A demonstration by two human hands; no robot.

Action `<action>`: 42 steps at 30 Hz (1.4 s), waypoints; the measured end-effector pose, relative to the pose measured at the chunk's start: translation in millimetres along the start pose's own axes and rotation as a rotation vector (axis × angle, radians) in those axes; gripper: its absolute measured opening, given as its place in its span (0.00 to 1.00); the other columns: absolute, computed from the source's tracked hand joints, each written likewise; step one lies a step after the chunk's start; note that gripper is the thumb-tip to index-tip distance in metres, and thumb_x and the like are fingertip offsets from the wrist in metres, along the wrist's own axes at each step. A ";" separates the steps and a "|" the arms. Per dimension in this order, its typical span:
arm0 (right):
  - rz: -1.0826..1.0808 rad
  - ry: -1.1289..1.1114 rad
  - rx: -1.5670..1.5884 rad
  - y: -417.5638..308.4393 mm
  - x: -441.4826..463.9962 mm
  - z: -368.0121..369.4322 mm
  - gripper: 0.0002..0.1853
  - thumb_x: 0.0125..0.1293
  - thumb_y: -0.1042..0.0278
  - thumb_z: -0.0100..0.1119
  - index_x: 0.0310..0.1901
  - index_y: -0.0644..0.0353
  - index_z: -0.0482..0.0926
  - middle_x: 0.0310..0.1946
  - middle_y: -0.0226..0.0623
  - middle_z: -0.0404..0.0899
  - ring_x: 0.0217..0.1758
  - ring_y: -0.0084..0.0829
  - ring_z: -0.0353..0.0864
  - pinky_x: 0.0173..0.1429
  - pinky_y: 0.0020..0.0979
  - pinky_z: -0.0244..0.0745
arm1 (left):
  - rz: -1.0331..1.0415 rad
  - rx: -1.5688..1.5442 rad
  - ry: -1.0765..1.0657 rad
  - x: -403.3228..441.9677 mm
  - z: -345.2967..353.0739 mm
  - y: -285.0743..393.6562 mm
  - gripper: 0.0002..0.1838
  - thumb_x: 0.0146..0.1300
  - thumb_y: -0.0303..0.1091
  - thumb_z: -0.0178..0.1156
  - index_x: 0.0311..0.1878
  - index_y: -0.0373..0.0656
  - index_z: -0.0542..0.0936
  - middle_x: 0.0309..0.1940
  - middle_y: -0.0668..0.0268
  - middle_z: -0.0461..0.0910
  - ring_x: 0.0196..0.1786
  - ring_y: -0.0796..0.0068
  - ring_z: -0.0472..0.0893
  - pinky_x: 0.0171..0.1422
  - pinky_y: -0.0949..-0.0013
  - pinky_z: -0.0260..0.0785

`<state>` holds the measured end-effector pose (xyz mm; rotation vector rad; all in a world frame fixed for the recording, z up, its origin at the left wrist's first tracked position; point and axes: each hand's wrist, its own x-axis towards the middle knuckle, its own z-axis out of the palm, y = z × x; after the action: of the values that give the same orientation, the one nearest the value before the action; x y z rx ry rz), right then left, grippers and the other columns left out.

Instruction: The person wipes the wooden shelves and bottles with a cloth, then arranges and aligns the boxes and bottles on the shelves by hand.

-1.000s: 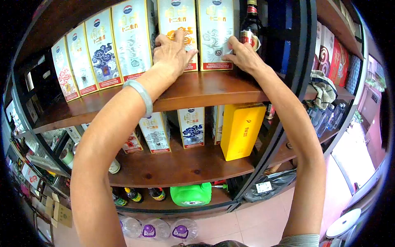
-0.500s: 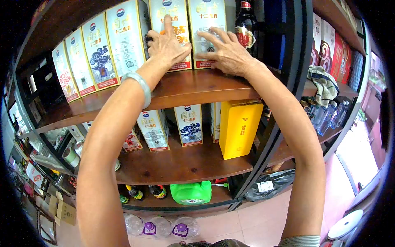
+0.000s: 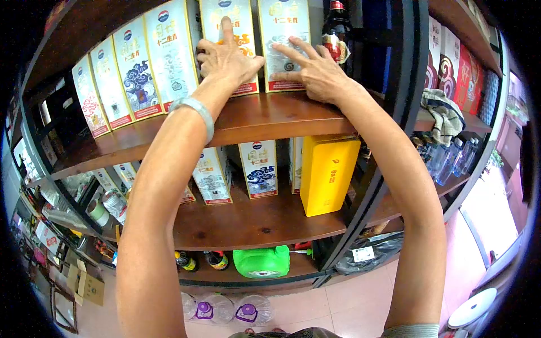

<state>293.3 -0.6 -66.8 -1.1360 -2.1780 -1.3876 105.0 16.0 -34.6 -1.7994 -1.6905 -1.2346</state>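
Note:
On the upper shelf, my left hand (image 3: 228, 61) spans a tall white liquor box with an orange cloud pattern (image 3: 245, 42). Its index finger points up along the front, the other fingers bend at the left edge, and the thumb reaches the right edge. A jade-coloured bangle (image 3: 197, 111) circles that wrist. Beside it, my right hand (image 3: 315, 73) rests with fingers spread against the front of a matching white box with a grey pattern (image 3: 284, 28). A narrow gap separates the two boxes. A dark bottle with a red label (image 3: 336, 42) stands just right of my right hand.
More white liquor boxes (image 3: 169, 50) line the upper shelf (image 3: 270, 119) at left. Below stand similar boxes (image 3: 259, 169) and a yellow box (image 3: 329, 177). A green jug (image 3: 262, 263) sits lower down. A black upright post (image 3: 407, 73) divides the shelving.
The orange-patterned box and my left hand have shifted slightly left, widening the gap between the boxes. My left forearm has swung inward to the right. My right hand stays nearly in place.

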 end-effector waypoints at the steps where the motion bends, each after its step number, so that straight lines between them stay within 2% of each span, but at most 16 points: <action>1: 0.004 -0.004 -0.004 -0.9 -0.3 -0.8 0.27 0.57 0.74 0.52 0.54 0.26 0.75 0.71 0.22 0.45 0.73 0.37 0.44 0.65 0.55 0.58 | 0.003 -0.006 0.000 -0.1 0.1 0.0 0.58 0.39 0.57 0.65 0.71 0.57 0.41 0.53 0.35 0.56 0.52 0.28 0.67 0.56 0.43 0.64; 4: 0.044 -0.003 0.046 -3.8 -0.9 -6.0 0.34 0.48 0.83 0.54 0.53 0.28 0.77 0.71 0.22 0.47 0.73 0.37 0.45 0.68 0.53 0.56 | 0.008 -0.018 -0.003 -0.2 -0.3 -2.4 0.57 0.40 0.57 0.65 0.70 0.57 0.41 0.53 0.36 0.56 0.52 0.29 0.67 0.54 0.43 0.65; 7: 0.045 0.011 0.057 -2.9 -1.9 -6.6 0.34 0.48 0.84 0.55 0.53 0.28 0.77 0.71 0.22 0.47 0.73 0.36 0.46 0.68 0.52 0.56 | 0.024 -0.012 -0.006 3.2 2.8 -6.6 0.56 0.41 0.55 0.64 0.70 0.58 0.41 0.52 0.36 0.56 0.52 0.29 0.67 0.51 0.45 0.67; 13: 0.068 -0.027 0.046 -4.0 -5.1 -8.3 0.32 0.50 0.81 0.56 0.53 0.27 0.76 0.71 0.22 0.47 0.73 0.37 0.46 0.68 0.51 0.57 | 0.019 -0.007 -0.008 1.6 2.0 -4.5 0.56 0.40 0.54 0.64 0.70 0.57 0.42 0.52 0.36 0.56 0.51 0.29 0.66 0.52 0.44 0.67; 17: 0.048 -0.054 -0.022 -4.3 -1.9 -5.4 0.24 0.58 0.69 0.54 0.54 0.25 0.75 0.71 0.22 0.45 0.73 0.37 0.45 0.67 0.52 0.56 | 0.076 0.028 0.020 -3.7 2.3 -5.8 0.56 0.44 0.56 0.64 0.71 0.55 0.41 0.50 0.33 0.57 0.50 0.29 0.68 0.52 0.47 0.68; 18: 0.044 -0.074 -0.030 -5.5 -0.9 -8.2 0.25 0.57 0.68 0.54 0.55 0.24 0.74 0.72 0.23 0.45 0.73 0.38 0.45 0.67 0.51 0.56 | 0.104 0.026 0.028 -4.7 2.9 -7.8 0.56 0.45 0.60 0.60 0.72 0.54 0.40 0.48 0.31 0.58 0.46 0.28 0.71 0.52 0.44 0.66; 22: 0.076 -0.097 0.051 -8.8 4.9 -11.8 0.30 0.51 0.77 0.55 0.54 0.30 0.76 0.72 0.26 0.45 0.73 0.40 0.45 0.67 0.52 0.55 | 0.125 0.085 0.022 -2.4 2.9 -10.0 0.56 0.47 0.61 0.62 0.72 0.53 0.40 0.48 0.31 0.59 0.44 0.30 0.72 0.51 0.49 0.68; 23: 0.072 -0.097 0.059 -8.5 5.1 -10.6 0.31 0.50 0.78 0.53 0.54 0.30 0.76 0.71 0.26 0.46 0.73 0.40 0.45 0.68 0.51 0.55 | 0.169 0.117 0.068 -0.6 7.7 -14.4 0.55 0.48 0.63 0.60 0.72 0.52 0.43 0.47 0.31 0.59 0.42 0.30 0.72 0.49 0.47 0.68; 25: 0.077 -0.105 0.018 -8.8 5.5 -9.4 0.26 0.55 0.71 0.55 0.54 0.27 0.76 0.72 0.26 0.45 0.73 0.39 0.45 0.66 0.50 0.56 | 0.162 0.253 0.163 -4.1 9.8 -11.1 0.53 0.48 0.66 0.58 0.72 0.51 0.46 0.48 0.33 0.59 0.44 0.31 0.70 0.49 0.45 0.67; 26: 0.080 -0.112 0.005 -9.5 6.0 -8.7 0.26 0.55 0.71 0.54 0.54 0.27 0.76 0.72 0.25 0.45 0.74 0.39 0.45 0.66 0.51 0.56 | 0.139 0.290 0.180 -6.1 10.0 -7.5 0.53 0.48 0.68 0.57 0.71 0.52 0.48 0.49 0.35 0.60 0.48 0.33 0.68 0.48 0.46 0.67; 27: 0.079 -0.108 -0.014 -9.7 5.6 -9.0 0.25 0.56 0.70 0.54 0.53 0.27 0.76 0.72 0.25 0.45 0.73 0.39 0.45 0.65 0.51 0.57 | 0.158 0.361 0.221 -12.3 4.7 -4.5 0.54 0.47 0.69 0.57 0.71 0.48 0.49 0.49 0.38 0.62 0.52 0.37 0.65 0.54 0.48 0.63; 31: 0.076 -0.114 0.013 -7.3 4.9 -8.9 0.26 0.54 0.74 0.55 0.51 0.27 0.77 0.71 0.24 0.46 0.74 0.40 0.45 0.65 0.54 0.58 | 0.394 0.317 0.244 -1.7 12.8 -27.1 0.54 0.47 0.64 0.60 0.69 0.39 0.52 0.47 0.42 0.67 0.53 0.45 0.66 0.62 0.48 0.56; 33: 0.041 -0.109 0.050 -7.6 6.3 -14.0 0.30 0.49 0.80 0.54 0.51 0.29 0.78 0.71 0.25 0.46 0.74 0.41 0.45 0.67 0.54 0.57 | 0.387 0.236 0.333 -1.5 24.7 -39.6 0.51 0.47 0.58 0.62 0.68 0.38 0.53 0.48 0.42 0.65 0.52 0.46 0.66 0.59 0.48 0.60; 35: 0.028 -0.074 0.057 -8.9 6.1 -15.7 0.33 0.44 0.83 0.53 0.50 0.32 0.79 0.71 0.25 0.46 0.74 0.42 0.45 0.67 0.51 0.57 | 0.265 0.220 0.134 -17.4 -6.2 -32.4 0.48 0.47 0.52 0.64 0.66 0.36 0.55 0.49 0.41 0.63 0.53 0.46 0.66 0.58 0.50 0.62; 38: 0.014 -0.050 0.075 -4.7 4.9 -10.4 0.33 0.42 0.85 0.52 0.50 0.36 0.79 0.71 0.26 0.46 0.73 0.43 0.45 0.68 0.50 0.56 | 0.472 -0.023 0.186 -43.4 -45.6 -46.8 0.36 0.46 0.45 0.65 0.56 0.34 0.66 0.46 0.42 0.64 0.51 0.46 0.66 0.54 0.51 0.65; 42: 0.021 -0.041 0.106 -7.5 4.6 -14.1 0.29 0.43 0.85 0.51 0.47 0.44 0.81 0.71 0.29 0.48 0.73 0.42 0.46 0.67 0.50 0.56 | 0.590 -0.006 0.456 -56.5 -98.1 -121.7 0.29 0.49 0.42 0.63 0.52 0.36 0.70 0.42 0.43 0.66 0.48 0.47 0.68 0.53 0.54 0.65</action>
<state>282.6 -12.3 -61.8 -1.1553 -2.2327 -1.2351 -35.6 -68.7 -60.8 -1.6730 -0.8259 -1.2414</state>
